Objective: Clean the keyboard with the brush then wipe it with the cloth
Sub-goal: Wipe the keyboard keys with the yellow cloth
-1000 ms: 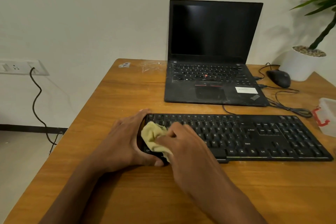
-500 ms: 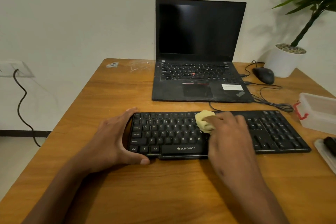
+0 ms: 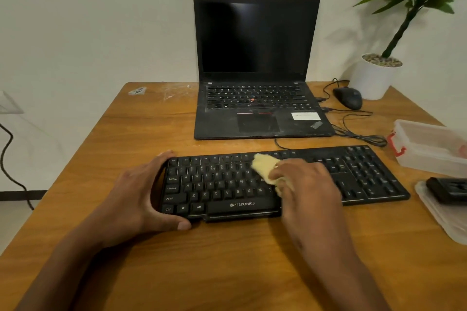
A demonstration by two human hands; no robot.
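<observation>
A black keyboard (image 3: 222, 184) lies across the wooden table (image 3: 227, 260) in front of me. My left hand (image 3: 136, 197) grips its left end, fingers over the far edge and thumb along the near edge. My right hand (image 3: 305, 189) holds a crumpled yellow cloth (image 3: 265, 166) and presses it onto the keys near the middle of the keyboard. A black object (image 3: 447, 189), possibly the brush, lies on a clear lid at the right edge, partly cut off.
An open black laptop (image 3: 255, 108) stands behind the keyboard. A wired mouse (image 3: 347, 97) and loose cables lie right of it, with a white plant pot (image 3: 374, 76) at the back corner. A clear plastic box (image 3: 429, 146) with a red clasp sits at the right.
My right hand has swept the cloth from the keyboard's left end to its middle. My left hand has kept its hold on the left end. The view has shifted leftward.
</observation>
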